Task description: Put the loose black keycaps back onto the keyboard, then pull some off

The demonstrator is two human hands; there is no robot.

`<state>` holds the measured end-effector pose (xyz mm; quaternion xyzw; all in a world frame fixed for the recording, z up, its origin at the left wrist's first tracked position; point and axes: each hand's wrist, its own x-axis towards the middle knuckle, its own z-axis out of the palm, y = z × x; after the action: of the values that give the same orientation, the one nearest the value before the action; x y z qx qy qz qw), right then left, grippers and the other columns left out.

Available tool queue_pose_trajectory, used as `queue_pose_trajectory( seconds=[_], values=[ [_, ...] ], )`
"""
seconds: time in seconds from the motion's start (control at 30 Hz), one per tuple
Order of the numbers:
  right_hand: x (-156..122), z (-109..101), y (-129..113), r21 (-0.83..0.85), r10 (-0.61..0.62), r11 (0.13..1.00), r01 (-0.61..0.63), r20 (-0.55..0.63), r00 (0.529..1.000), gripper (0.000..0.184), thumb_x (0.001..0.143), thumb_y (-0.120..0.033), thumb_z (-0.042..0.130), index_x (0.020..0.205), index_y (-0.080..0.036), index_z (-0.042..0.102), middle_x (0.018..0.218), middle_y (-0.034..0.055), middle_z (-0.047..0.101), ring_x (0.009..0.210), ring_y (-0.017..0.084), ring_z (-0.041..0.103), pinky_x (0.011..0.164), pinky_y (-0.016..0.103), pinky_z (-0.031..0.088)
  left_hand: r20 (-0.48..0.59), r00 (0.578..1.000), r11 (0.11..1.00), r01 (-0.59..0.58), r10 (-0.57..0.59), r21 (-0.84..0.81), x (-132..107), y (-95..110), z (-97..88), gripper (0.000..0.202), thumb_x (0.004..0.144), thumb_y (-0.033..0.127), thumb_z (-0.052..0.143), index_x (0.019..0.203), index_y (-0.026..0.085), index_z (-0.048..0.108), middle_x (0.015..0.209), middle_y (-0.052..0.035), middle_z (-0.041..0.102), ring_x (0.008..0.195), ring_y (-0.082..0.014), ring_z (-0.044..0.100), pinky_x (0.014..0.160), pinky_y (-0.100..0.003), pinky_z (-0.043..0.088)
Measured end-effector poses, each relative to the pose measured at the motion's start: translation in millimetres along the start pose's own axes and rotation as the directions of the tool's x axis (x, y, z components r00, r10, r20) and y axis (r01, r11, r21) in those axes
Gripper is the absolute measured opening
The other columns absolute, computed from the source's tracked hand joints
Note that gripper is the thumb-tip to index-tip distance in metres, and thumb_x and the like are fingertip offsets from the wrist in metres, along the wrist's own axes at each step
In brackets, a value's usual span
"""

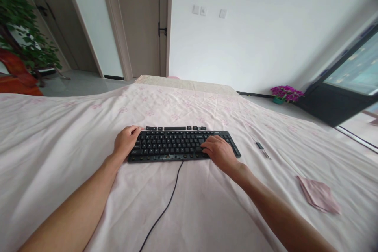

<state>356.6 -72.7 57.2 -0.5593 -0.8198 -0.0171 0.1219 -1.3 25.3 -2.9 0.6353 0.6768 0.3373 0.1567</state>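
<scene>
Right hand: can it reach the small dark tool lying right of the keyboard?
Probably yes. The right hand rests on the keyboard, on its right keys; the small dark tool lies on open sheet just past that end, nothing between them.

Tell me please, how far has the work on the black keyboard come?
Done: several loose black keycaps, one long, lie in a row on the pink flowered sheet behind the black corded keyboard. In hand: the left hand covers its left end, the right hand rests on the right keys. Left: most keys sit in place; the small dark tool and the folded pink cloth lie untouched at the right.
</scene>
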Motion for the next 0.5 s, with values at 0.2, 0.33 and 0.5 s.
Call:
queue_pose_trajectory(
  seconds=[0.2,0.33,0.5],
  values=[
    [2.1,-2.3,-2.3,0.009,-0.011,1.0,0.011,0.024,1.0,0.015,0.088,-0.022,0.059,0.089,-0.024,0.073,0.086,0.0025,0.065,0.086,0.017,0.054,0.077,0.027,0.041,0.001,1.0,1.0,0.004,-0.004,0.008,-0.3,-0.4,-0.3,0.033,0.085,0.046,0.045,0.095,0.03,0.072,0.101,0.0011,0.073,0.092,-0.0198,0.064,0.073,-0.026,0.042],
    [1.9,-1.7,-3.1,0.018,0.006,1.0,-0.006,0.011,1.0,0.015,0.087,-0.022,0.059,0.086,-0.024,0.073,0.085,0.002,0.065,0.085,0.017,0.055,0.075,0.027,0.041,-0.005,1.0,1.0,-0.005,0.005,0.008,-0.4,-0.6,0.0,0.034,0.085,0.047,0.045,0.096,0.03,0.072,0.103,0.001,0.072,0.094,-0.0203,0.064,0.074,-0.026,0.043],
    [2.0,0.7,-4.4,0.016,0.003,1.0,-0.004,0.03,1.0,0.017,0.089,-0.022,0.057,0.082,-0.023,0.073,0.083,0.0018,0.065,0.083,0.016,0.055,0.073,0.026,0.04,0.007,1.0,1.0,0.009,-0.009,0.011,-1.6,1.6,-1.3,0.034,0.085,0.047,0.045,0.096,0.031,0.072,0.103,0.0017,0.072,0.094,-0.0204,0.064,0.074,-0.027,0.043]
  ],
)
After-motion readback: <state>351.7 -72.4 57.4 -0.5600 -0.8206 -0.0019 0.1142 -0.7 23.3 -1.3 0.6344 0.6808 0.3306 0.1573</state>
